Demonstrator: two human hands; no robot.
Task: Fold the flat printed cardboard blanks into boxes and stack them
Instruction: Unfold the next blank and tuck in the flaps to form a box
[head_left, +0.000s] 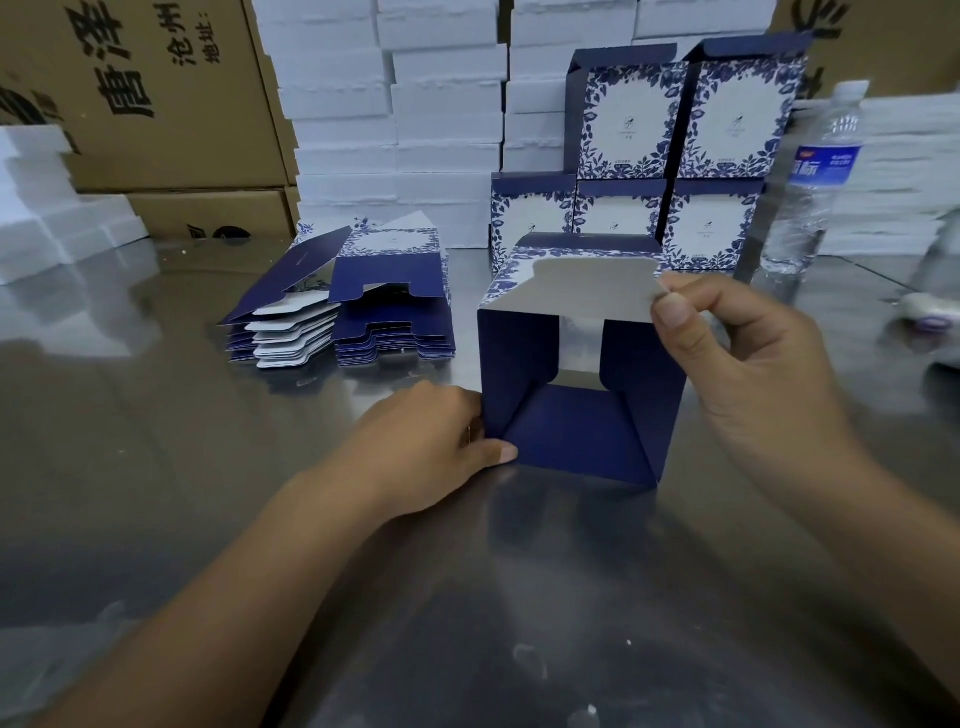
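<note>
box (576, 395) stands half-folded on the metal table (260, 519), between both hands | left hand (431, 441) grips its lower left corner | right hand (737, 343) pinches the white top flap (592, 291) | flat blanks (343, 312) lie behind-left, finished boxes (691, 156) stacked behind | water bottle (815, 182) blurred; right edge smeared

dim even light, soft table (156, 467) glare, blurred, bent edges.
</note>
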